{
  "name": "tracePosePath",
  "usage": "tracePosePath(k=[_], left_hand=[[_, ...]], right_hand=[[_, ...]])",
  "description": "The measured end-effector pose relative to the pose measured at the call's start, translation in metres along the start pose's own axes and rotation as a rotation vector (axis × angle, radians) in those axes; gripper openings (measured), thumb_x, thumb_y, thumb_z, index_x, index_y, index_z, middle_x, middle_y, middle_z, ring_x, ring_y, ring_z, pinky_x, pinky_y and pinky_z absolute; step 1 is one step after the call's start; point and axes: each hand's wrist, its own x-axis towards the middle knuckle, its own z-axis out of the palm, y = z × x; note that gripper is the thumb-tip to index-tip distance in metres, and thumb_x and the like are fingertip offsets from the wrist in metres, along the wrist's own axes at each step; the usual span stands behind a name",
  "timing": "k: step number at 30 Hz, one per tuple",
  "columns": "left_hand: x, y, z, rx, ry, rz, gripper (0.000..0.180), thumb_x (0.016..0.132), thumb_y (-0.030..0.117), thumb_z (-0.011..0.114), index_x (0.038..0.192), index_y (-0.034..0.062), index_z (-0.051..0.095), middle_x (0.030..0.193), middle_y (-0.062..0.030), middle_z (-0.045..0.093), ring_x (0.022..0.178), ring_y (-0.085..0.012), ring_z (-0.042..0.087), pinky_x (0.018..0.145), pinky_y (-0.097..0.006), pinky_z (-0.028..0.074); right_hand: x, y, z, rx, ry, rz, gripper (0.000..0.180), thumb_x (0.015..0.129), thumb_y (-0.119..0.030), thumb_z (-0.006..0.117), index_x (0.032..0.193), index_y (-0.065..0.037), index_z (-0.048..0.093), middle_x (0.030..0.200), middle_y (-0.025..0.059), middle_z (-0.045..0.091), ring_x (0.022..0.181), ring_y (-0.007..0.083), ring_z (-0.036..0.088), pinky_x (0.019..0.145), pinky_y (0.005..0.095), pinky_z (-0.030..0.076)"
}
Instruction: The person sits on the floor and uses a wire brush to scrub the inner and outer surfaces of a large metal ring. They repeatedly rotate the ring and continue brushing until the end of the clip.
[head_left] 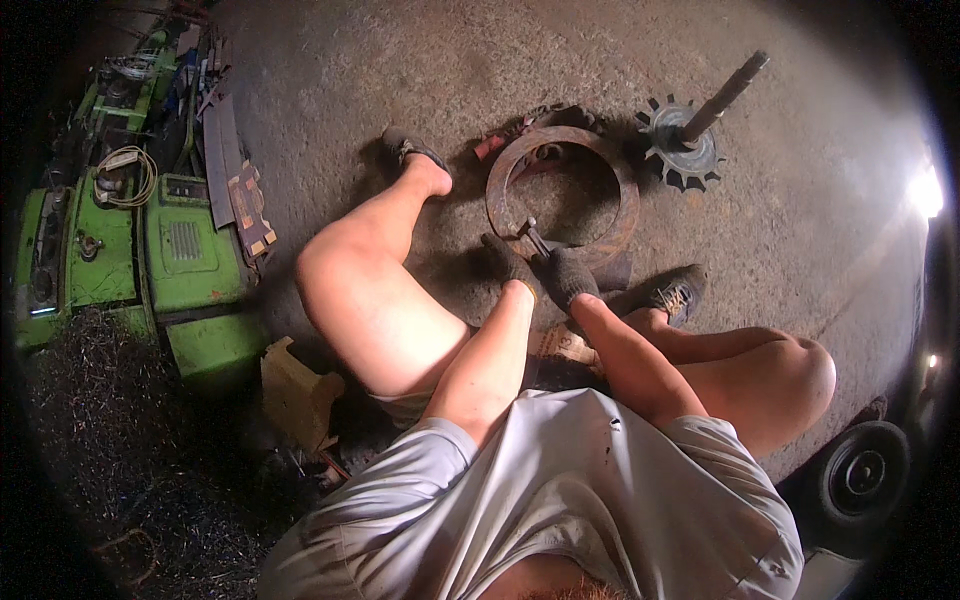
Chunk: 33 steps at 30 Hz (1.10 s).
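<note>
Both gloved hands, left (508,262) and right (566,275), grip a small tool (533,238) at the rusty ring's (620,215) near edge.

The ring (560,190) just beyond the fingers is rusty, rough brown metal, and the small tool (534,238) at its near rim is dull dark metal. Both the left hand (507,262) and right hand (565,277) wear dark knitted cloth gloves, matt and grimy. Further out, the toothed sprocket (682,152) is dark matt metal on the rough, dusty concrete floor (400,70).
</note>
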Motion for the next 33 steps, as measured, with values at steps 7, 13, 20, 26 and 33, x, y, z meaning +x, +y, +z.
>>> tracePosePath(k=[7,13,20,26,33], left_hand=[[-0.005,0.008,0.000,-0.246,-0.129,-0.045,0.065,0.109,0.051,0.040,0.148,0.0005,0.045,0.148,-0.0197,0.052,0.127,-0.0289,0.058,0.103,-0.043,0.050],[-0.038,0.020,0.009,-0.076,-0.058,-0.018,0.068,0.108,0.054,0.039,0.152,0.0016,0.042,0.152,-0.0164,0.050,0.129,-0.0277,0.058,0.106,-0.044,0.048],[-0.040,0.024,0.008,-0.143,-0.152,-0.111,0.081,0.105,0.064,0.035,0.158,0.0032,0.037,0.159,-0.0155,0.043,0.137,-0.0296,0.051,0.113,-0.041,0.042],[-0.044,0.033,0.014,-0.151,-0.132,-0.093,0.083,0.104,0.068,0.032,0.158,0.0054,0.036,0.160,-0.0155,0.041,0.141,-0.0297,0.046,0.118,-0.041,0.035],[0.007,0.006,0.003,0.037,-0.117,0.045,0.074,0.107,0.060,0.034,0.160,0.0072,0.032,0.162,-0.0136,0.040,0.144,-0.0280,0.045,0.117,-0.042,0.037]], right_hand=[[-0.011,0.004,0.009,0.193,0.135,0.033,0.046,0.099,-0.043,0.063,0.115,0.000,0.066,0.101,0.0334,0.068,0.102,0.0527,0.064,0.082,0.0543,0.049],[-0.029,-0.015,-0.010,0.304,0.125,0.085,0.047,0.101,-0.046,0.060,0.113,-0.001,0.064,0.102,0.0348,0.066,0.103,0.0534,0.064,0.083,0.0559,0.049],[-0.031,-0.010,-0.009,0.222,0.076,0.142,0.048,0.099,-0.047,0.062,0.107,0.001,0.064,0.104,0.0347,0.067,0.105,0.0522,0.064,0.087,0.0549,0.050],[-0.027,-0.006,-0.008,0.154,0.012,0.137,0.052,0.100,-0.050,0.059,0.108,0.002,0.063,0.106,0.0359,0.066,0.108,0.0523,0.063,0.088,0.0556,0.049],[-0.032,-0.007,-0.003,0.137,0.027,0.159,0.054,0.101,-0.052,0.056,0.112,0.001,0.063,0.111,0.0350,0.066,0.110,0.0515,0.063,0.088,0.0566,0.048]])
